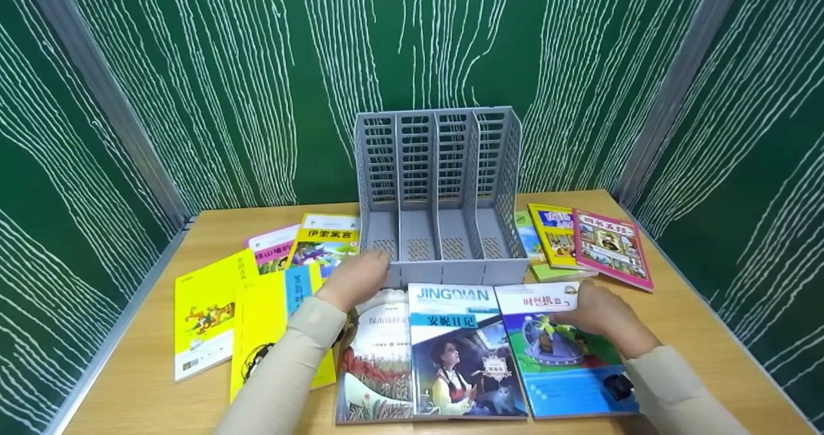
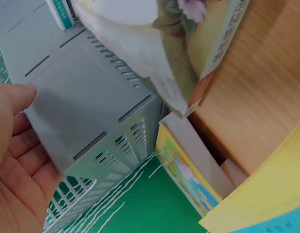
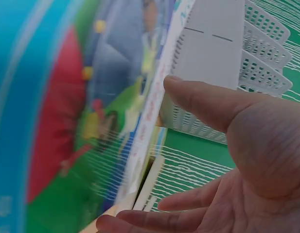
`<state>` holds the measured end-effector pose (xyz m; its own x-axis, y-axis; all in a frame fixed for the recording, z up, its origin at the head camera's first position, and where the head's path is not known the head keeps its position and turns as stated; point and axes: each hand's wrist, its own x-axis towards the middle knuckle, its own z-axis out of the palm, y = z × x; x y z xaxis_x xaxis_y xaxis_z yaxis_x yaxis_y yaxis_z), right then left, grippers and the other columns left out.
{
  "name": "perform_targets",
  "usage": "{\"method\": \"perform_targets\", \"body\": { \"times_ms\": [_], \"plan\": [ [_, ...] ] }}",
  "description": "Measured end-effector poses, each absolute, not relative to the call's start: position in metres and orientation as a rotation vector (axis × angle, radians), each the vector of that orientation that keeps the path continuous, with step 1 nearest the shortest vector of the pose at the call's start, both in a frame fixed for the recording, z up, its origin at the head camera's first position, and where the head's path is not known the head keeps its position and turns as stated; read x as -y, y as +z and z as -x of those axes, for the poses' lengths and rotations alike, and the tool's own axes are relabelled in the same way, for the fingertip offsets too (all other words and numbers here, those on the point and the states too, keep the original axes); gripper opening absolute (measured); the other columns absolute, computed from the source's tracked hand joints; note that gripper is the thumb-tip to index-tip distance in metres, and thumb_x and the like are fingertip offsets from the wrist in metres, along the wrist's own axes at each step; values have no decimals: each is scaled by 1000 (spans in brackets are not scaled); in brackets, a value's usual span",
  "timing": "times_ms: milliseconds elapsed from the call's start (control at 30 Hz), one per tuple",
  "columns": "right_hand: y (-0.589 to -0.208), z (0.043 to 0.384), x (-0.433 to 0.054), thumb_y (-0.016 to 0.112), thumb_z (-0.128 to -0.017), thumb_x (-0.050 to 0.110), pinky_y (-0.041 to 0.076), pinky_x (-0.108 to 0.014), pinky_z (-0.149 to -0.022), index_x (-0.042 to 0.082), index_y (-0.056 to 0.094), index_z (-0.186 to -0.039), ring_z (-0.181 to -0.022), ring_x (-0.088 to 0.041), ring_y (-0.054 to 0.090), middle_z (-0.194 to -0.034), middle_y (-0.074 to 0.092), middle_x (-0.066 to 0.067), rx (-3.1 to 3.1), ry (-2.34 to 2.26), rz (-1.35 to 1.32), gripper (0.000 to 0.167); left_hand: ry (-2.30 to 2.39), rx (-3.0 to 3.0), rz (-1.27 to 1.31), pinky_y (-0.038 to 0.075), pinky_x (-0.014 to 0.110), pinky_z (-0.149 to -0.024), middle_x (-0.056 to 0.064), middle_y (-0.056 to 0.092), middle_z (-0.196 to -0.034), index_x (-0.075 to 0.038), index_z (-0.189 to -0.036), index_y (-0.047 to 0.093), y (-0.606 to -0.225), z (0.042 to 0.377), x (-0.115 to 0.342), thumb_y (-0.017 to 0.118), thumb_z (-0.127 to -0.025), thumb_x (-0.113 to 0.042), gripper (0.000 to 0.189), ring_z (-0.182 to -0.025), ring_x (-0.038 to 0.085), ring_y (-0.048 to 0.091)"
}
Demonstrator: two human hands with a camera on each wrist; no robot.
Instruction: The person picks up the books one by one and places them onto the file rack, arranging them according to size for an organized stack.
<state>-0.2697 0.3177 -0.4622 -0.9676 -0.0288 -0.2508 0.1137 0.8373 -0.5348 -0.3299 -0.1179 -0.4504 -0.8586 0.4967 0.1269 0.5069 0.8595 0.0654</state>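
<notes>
Gray rack (image 1: 438,222) stood behind three face-up books (image 1: 460,374), probably rowed for reach. My left hand (image 1: 364,277) pinched front lip, perhaps steadying; right hand (image 1: 608,316), thumb and fingers apart, gripped nothing beside rightmost.

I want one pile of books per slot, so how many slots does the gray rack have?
4, side by side across the rack: the left-end slot by the left hand, the mid-left slot, the mid-right slot and the right-end slot. None looks hidden.
</notes>
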Motion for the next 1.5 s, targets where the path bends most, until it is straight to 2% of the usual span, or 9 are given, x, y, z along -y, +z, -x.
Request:
{"method": "perform_targets", "body": {
  "times_ms": [100,200,267,433,533,933,1167,1367,1500],
  "plan": [
    [-464,269,-318,88,-91,43,54,-39,-78,-13,43,-148,-94,-32,64,-118,65,-27,-2725,-745,-177,92,-104,2881,845,64,45,-100,18,77,-123,0,-134,67,-455,330,118,58,-113,-13,27,-113,34,76],
    [-465,271,-318,89,-89,45,52,-37,-77,-16,39,-144,-93,-33,62,-110,61,-23,-2682,-719,-249,96,-80,2834,884,66,45,-95,19,78,-116,1,-127,69,-459,330,118,60,-108,-3,22,-105,34,77],
    [-464,272,-319,90,-88,46,53,-42,-83,-16,38,-145,-97,-36,61,-113,59,-25,-2661,-740,-262,99,-81,2824,888,66,45,-95,20,78,-117,2,-128,69,-460,331,118,61,-106,1,24,-106,35,77],
    [-465,277,-322,92,-86,42,50,-62,-102,-13,39,-152,-110,-42,58,-133,58,-32,-2635,-825,-229,102,-142,2874,836,64,46,-101,19,77,-125,0,-136,68,-460,333,117,59,-109,-3,28,-113,35,76],
    [-466,279,-323,93,-85,39,48,-66,-106,-10,43,-153,-113,-42,59,-140,60,-32,-2620,-869,-224,98,-176,2893,815,65,45,-99,18,78,-123,-2,-133,69,-459,333,117,58,-110,-5,26,-110,34,77],
    [-469,283,-329,95,-83,41,49,-63,-105,-13,43,-149,-113,-42,60,-134,61,-31,-2553,-918,-276,100,-357,2951,765,62,46,-105,16,76,-128,-5,-138,67,-463,335,117,50,-114,-12,30,-117,33,74],
    [-475,286,-335,93,-85,44,47,-63,-109,-15,41,-149,-115,-43,58,-135,59,-32,-2532,-935,-257,102,-376,2964,753,62,48,-104,16,77,-124,-5,-135,68,-462,335,116,51,-114,-13,28,-116,34,75],
    [-479,282,-335,96,-82,40,50,-62,-108,-10,42,-153,-116,-43,61,-141,59,-31,-2547,-1044,-256,102,-409,2997,723,59,49,-111,16,74,-137,-6,-146,64,-461,335,116,47,-116,-17,36,-126,34,72],
    [-480,281,-334,96,-84,35,48,-67,-111,-14,26,-158,-120,-48,55,-145,47,-38,-2582,-1051,-294,112,-439,3011,715,56,51,-115,16,71,-144,-6,-150,61,-461,335,116,46,-117,-17,39,-132,35,69]
  ]
}}
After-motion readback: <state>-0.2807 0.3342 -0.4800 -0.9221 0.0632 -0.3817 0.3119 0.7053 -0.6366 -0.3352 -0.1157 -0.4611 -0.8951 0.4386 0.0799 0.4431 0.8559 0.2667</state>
